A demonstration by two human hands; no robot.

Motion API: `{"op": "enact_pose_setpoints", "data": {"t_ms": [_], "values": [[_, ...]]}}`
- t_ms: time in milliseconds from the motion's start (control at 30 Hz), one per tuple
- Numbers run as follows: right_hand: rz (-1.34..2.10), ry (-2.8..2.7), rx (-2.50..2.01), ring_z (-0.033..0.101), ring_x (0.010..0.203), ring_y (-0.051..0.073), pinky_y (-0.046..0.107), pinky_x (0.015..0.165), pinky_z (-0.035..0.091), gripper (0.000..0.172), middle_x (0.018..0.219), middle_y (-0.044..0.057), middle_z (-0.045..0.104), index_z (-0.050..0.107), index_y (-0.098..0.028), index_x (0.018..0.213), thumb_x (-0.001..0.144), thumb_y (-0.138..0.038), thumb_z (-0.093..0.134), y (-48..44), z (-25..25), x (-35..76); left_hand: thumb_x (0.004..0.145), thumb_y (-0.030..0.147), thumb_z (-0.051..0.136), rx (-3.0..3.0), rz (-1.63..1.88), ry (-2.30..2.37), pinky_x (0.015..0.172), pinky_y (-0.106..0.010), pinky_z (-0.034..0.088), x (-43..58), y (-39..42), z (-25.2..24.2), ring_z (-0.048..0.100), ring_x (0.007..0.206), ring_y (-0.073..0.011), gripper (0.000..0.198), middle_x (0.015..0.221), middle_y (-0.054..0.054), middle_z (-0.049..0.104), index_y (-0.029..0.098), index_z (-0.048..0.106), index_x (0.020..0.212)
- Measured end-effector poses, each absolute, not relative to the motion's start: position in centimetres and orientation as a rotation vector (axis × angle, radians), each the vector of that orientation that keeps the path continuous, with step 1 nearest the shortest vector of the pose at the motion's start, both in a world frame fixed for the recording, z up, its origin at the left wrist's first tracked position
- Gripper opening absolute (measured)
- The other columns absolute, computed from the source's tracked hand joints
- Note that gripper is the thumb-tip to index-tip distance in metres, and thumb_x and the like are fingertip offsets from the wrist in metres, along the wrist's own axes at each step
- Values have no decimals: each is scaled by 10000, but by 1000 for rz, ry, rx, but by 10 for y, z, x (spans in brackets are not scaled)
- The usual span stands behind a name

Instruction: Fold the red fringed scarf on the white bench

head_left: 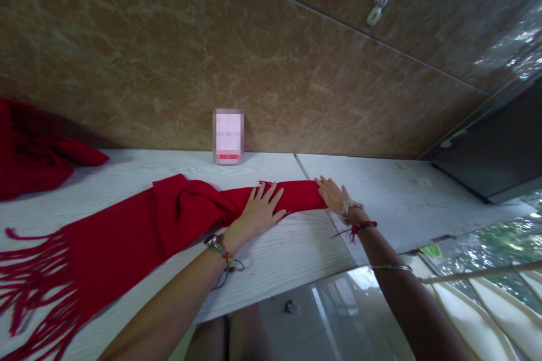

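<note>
A red scarf lies lengthwise on the white wood-grain tabletop, with its fringe spread at the left. Toward its right end the cloth narrows into a flat, folded band, and it is bunched in the middle. My left hand rests flat on that band, fingers spread, with a ring on one finger. At the far right end of the scarf, my right hand presses down with fingers stretched out over the cloth's edge. Both wrists wear bracelets.
A second heap of red cloth lies at the left. A blurred pink-and-white box stands against the brown marbled wall. A dark grey panel stands at the right end. The tabletop's front edge lies close to my legs.
</note>
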State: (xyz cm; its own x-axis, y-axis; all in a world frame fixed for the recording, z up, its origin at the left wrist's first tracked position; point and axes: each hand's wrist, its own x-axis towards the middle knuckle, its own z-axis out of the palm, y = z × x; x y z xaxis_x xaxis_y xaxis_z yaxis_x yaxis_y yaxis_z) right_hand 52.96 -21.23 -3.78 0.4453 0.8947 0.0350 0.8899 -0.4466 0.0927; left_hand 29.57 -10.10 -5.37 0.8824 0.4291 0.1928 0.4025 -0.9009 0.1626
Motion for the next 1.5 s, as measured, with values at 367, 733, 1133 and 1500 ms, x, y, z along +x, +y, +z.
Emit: {"op": "enact_pose_setpoints", "data": {"t_ms": [367,733,1133,1500], "values": [[405,2077,2417,305,1257,246,516,960,315,444,1364,78,376,355,-237,1317,889,-319,264,-193,-33,480,844,490,387,2899,412,690,998,-524,230,293,-107,-54,196,1285,-336,611,1378,-144,321,142,301,1339],[234,1624,2669,456,1144,293,610,821,395,416,1291,70,474,405,-309,1270,893,-353,236,-228,-49,555,858,480,354,2897,303,680,1008,-509,221,288,-107,-48,202,1281,-341,599,1408,-123,260,142,284,1347],[446,2157,2530,331,1243,245,521,959,309,421,1338,76,415,414,-239,1275,885,-319,278,-174,-35,465,871,450,347,2937,396,771,1008,-472,252,285,-105,-51,262,1272,-287,565,1374,-135,334,124,312,1331],[317,1910,2636,398,1201,236,513,967,305,399,1278,65,488,480,-229,1221,868,-287,303,-174,-45,497,844,558,310,2932,314,899,975,-546,247,278,-99,-52,238,1270,-342,604,1397,-103,299,220,300,1344]]}}
